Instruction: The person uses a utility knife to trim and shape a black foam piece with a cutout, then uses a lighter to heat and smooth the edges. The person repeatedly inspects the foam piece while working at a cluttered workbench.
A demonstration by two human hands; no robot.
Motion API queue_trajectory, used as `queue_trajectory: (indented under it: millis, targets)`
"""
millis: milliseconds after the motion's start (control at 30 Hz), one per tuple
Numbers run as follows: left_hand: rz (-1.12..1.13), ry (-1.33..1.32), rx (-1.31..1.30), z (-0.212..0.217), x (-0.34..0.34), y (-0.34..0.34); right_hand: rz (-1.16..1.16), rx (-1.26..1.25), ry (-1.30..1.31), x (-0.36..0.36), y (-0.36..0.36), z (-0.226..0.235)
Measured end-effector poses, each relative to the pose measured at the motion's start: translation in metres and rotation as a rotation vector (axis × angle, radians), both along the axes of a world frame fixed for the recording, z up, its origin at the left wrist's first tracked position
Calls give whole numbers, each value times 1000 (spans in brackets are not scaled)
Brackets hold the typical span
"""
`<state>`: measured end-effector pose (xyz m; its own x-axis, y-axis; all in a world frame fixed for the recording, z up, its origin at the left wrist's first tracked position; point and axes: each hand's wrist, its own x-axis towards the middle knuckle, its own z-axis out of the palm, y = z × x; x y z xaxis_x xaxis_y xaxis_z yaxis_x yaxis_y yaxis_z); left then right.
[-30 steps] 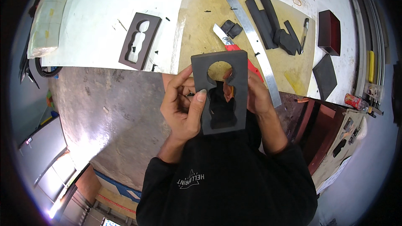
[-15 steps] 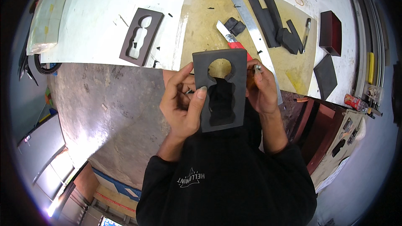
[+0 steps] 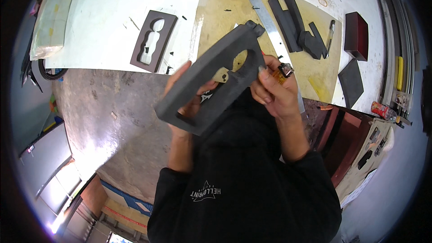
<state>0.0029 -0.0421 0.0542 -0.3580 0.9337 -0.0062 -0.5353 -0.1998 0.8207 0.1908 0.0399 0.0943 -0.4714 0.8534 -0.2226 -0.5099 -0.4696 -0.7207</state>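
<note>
A thick dark grey foam block [image 3: 194,77], cut through with a rounded, wavy-edged opening, is held tilted in front of my chest. My left hand [image 3: 191,108] grips its lower left end from behind; some of those fingers show through the opening. My right hand [image 3: 276,93] is closed around a lighter with a metal top [image 3: 285,69] and a yellow-orange body, its thumb close to the block's right edge. Behind the block, a knife with a red handle is almost wholly hidden on the tan cutting mat [image 3: 211,27].
A similar cut foam frame [image 3: 170,31] lies on the white table. A steel ruler [image 3: 263,15] crosses the mat. Dark foam strips [image 3: 284,24], a pen [image 3: 330,36], a dark red box [image 3: 357,36] and a flat grey foam piece [image 3: 351,83] lie to the right.
The foam block has turned from upright to slanting, its lower end swung left and its thick side now showing. My left hand has shifted behind it. The lighter in my right hand shows more.
</note>
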Motion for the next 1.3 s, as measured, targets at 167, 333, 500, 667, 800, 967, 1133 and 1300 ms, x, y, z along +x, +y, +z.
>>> queue_trajectory:
  millis: [167, 333, 500, 667, 800, 967, 1133, 1300]
  targets:
    - [-61, -94, -278, 7, 23, 0, -28, -104, 145, -11, -10, -10]
    - [173, 185, 45, 9, 57, 5, -45, -22, -49, -17, -17, -8]
    - [182, 475, -93, 19, 46, 17, -170, 295, -449, -8, -23, 0]
    - [209, 781, -174, 21, 7, 25, -476, 719, -1532, 77, 9, -22]
    - [154, 1196, -140, 13, -18, 32, -425, 918, -1796, 101, 20, -37]
    - [125, 1464, -117, 12, -20, 38, -482, 1007, -1498, 50, 2, -29]
    - [162, 1437, -61, -13, -28, 34, -165, 1052, -1615, 3, -3, -30]
    - [122, 1334, -112, -13, -25, 33, -127, 979, -1493, 10, -11, -32]
